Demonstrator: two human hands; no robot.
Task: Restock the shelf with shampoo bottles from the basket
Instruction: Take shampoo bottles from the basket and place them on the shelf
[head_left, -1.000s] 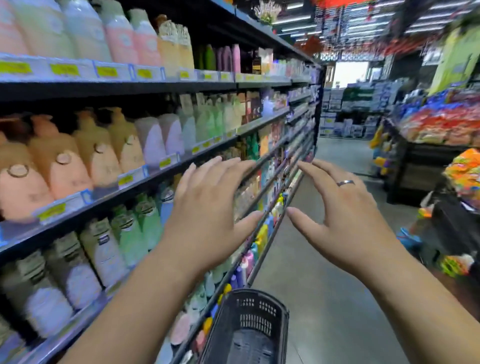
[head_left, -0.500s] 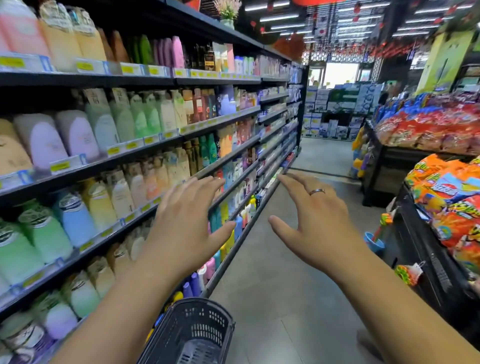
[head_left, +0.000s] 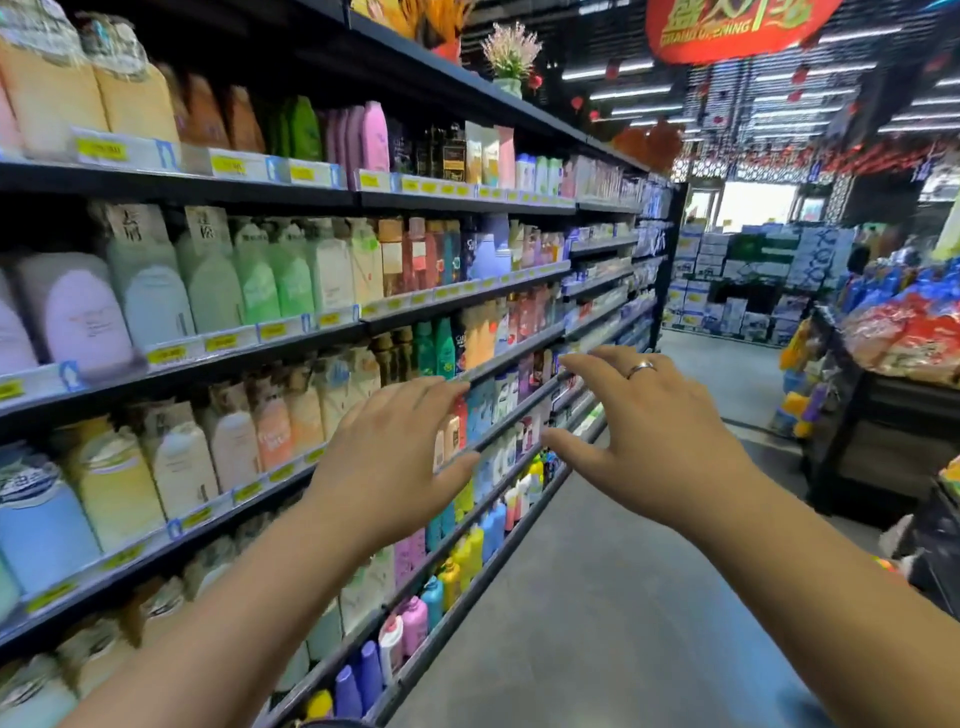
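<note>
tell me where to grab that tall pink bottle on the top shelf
Probably its rounded upper part, coming from the aisle side. The pink bottle stands upright at the front, its base hidden behind the price rail, with purple bottles close on one side, so the top is freest.

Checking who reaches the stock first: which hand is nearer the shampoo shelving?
Left. The left hand hovers open right in front of the shampoo shelving; the right hand is farther out, toward the aisle floor, touching nothing.
</note>
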